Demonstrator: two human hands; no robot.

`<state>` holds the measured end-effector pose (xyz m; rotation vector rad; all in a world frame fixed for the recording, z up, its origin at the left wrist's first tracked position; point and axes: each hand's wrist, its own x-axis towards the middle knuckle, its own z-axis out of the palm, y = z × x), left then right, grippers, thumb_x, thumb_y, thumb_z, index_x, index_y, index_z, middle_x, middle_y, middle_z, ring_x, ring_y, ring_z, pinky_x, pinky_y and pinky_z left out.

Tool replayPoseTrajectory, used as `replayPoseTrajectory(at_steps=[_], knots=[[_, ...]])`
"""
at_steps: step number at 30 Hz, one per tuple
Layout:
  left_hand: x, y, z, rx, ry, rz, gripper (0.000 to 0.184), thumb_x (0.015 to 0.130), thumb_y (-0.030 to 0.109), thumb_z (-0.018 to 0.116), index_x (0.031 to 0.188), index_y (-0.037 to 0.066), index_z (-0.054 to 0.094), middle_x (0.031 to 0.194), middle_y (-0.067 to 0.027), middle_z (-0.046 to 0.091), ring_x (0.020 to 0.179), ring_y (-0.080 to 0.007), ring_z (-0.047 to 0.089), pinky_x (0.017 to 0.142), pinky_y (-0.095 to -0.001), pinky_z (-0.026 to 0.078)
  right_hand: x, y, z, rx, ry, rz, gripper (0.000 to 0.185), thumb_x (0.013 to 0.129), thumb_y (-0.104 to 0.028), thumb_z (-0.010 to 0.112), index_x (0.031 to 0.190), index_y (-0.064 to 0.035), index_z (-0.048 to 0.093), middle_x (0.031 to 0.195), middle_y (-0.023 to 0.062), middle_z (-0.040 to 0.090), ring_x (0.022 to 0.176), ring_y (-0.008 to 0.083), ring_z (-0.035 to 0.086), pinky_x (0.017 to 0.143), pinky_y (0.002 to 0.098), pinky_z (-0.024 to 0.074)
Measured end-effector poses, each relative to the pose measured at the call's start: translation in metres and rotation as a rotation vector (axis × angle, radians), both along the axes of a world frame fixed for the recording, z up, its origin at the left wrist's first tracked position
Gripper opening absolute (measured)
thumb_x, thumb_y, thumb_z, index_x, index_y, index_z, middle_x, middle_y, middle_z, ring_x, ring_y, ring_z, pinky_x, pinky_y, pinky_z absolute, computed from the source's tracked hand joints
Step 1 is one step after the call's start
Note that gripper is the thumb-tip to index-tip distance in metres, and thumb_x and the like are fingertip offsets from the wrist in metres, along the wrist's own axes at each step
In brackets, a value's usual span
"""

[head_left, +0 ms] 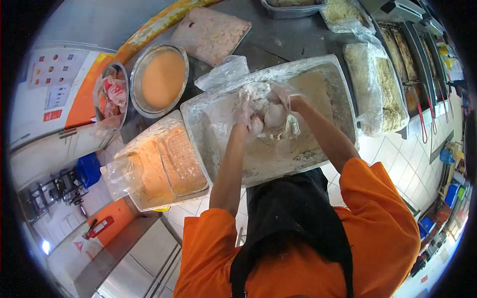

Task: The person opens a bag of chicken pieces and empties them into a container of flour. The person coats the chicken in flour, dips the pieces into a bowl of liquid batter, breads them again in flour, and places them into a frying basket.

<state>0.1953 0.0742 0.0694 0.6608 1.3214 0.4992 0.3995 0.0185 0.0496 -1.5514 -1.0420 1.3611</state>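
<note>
Counter (276, 39): dark and crowded, with tiled floor beyond its right end.
Fingers: left hand (242, 110) and right hand (284, 96) sit either side of the heap; I can't tell whether they are clamped or apart (blur defeats me).
Pieces (273, 115): between the hands, in the large tub (344, 99).
Dusting: I judge it well along, since the tops look white; the hidden undersides may be left.
Obstacles: the tub's raised walls, plus a clear plastic bag (226, 71) at its far left.
Left side: orange powder (149, 166), wire basket (183, 156); farther, an orange-filled bowl (136, 84).
Right side: a bagged tray (375, 89).
</note>
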Motion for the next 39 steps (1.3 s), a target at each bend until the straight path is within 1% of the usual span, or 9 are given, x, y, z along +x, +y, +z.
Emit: replayPoseTrajectory(at_steps=[4,11,14,16,23,26,34,36,39], knots=[[-0.030,-0.026,0.019,-0.141,-0.175,-0.007,0.066,0.086,0.047,0.061,0.140,0.013,0.044,0.137,-0.0076,0.047,0.122,-0.0228,0.048,0.083,-0.0319,0.050,0.008,-0.012,0.022,0.127,-0.332,0.344,0.048,0.091,-0.041,0.058,0.130,-0.0137,0.055,0.120,0.0075,0.063,0.097,0.0168,0.062,0.085,0.0307,0.0503],[-0.049,-0.070,0.088,0.786,0.147,-0.769,0.078,0.084,0.041,0.063,0.140,-0.003,0.033,0.137,-0.0191,0.043,0.124,-0.0357,0.044,0.105,-0.0401,0.039,0.000,-0.057,0.132,-0.275,-0.414,0.848,0.045,0.087,-0.031,0.055,0.131,-0.0217,0.052,0.136,0.0062,0.049,0.118,0.0263,0.051,0.097,0.0371,0.0465],[-0.041,-0.090,0.063,0.937,0.582,-1.177,0.079,0.086,0.034,0.060,0.144,-0.005,0.025,0.138,-0.0254,0.039,0.128,-0.0426,0.039,0.107,-0.0462,0.035,-0.021,-0.086,0.094,0.615,-0.718,0.737,0.044,0.085,-0.032,0.055,0.128,-0.0231,0.054,0.137,0.0068,0.046,0.123,0.0304,0.045,0.099,0.0432,0.0439],[-0.044,-0.101,0.036,1.044,0.807,-1.406,0.073,0.089,0.031,0.055,0.144,-0.006,0.024,0.138,-0.0282,0.038,0.128,-0.0454,0.038,0.107,-0.0503,0.034,-0.020,-0.100,0.102,0.470,-0.823,0.845,0.047,0.086,-0.036,0.052,0.131,-0.0204,0.051,0.132,0.0102,0.048,0.123,0.0344,0.044,0.106,0.0444,0.0360],[-0.037,-0.064,-0.024,1.133,0.637,-1.227,0.046,0.087,0.013,0.051,0.131,-0.001,0.044,0.127,-0.0278,0.049,0.120,-0.0440,0.046,0.099,-0.0469,0.040,-0.011,-0.070,0.092,0.502,-0.941,0.983,0.064,0.086,-0.057,0.049,0.135,-0.0154,0.046,0.131,0.0142,0.050,0.125,0.0338,0.043,0.112,0.0457,0.0280],[-0.032,-0.036,0.034,0.694,0.427,-1.324,0.045,0.088,0.014,0.050,0.131,0.002,0.046,0.128,-0.0251,0.050,0.121,-0.0376,0.047,0.101,-0.0422,0.039,0.015,-0.026,0.132,-0.156,-0.506,1.021,0.066,0.091,-0.059,0.042,0.139,-0.0142,0.042,0.139,0.0131,0.047,0.125,0.0310,0.046,0.110,0.0432,0.0333],[-0.056,-0.009,0.000,0.166,0.029,-0.294,0.045,0.094,0.028,0.043,0.130,0.003,0.049,0.129,-0.0179,0.054,0.122,-0.0311,0.048,0.103,-0.0376,0.037,0.012,0.039,0.077,-0.541,-0.031,0.274,0.041,0.098,-0.033,0.047,0.130,-0.0093,0.055,0.130,0.0115,0.056,0.110,0.0225,0.056,0.097,0.0325,0.0423],[-0.043,-0.033,-0.024,0.083,-0.097,-0.190,0.046,0.096,0.033,0.041,0.130,0.002,0.050,0.129,-0.0166,0.054,0.123,-0.0309,0.048,0.103,-0.0371,0.037,-0.040,0.029,0.007,0.139,-0.323,0.530,0.039,0.098,-0.033,0.047,0.126,-0.0082,0.057,0.122,0.0112,0.060,0.105,0.0221,0.058,0.093,0.0355,0.0451],[-0.041,-0.049,-0.014,0.044,0.071,-0.227,0.049,0.099,0.038,0.039,0.130,0.002,0.050,0.131,-0.0163,0.053,0.124,-0.0309,0.047,0.102,-0.0365,0.037,-0.058,0.027,0.041,0.074,-0.443,0.661,0.034,0.096,-0.029,0.050,0.122,-0.0091,0.059,0.119,0.0106,0.060,0.104,0.0251,0.058,0.093,0.0378,0.0453]])
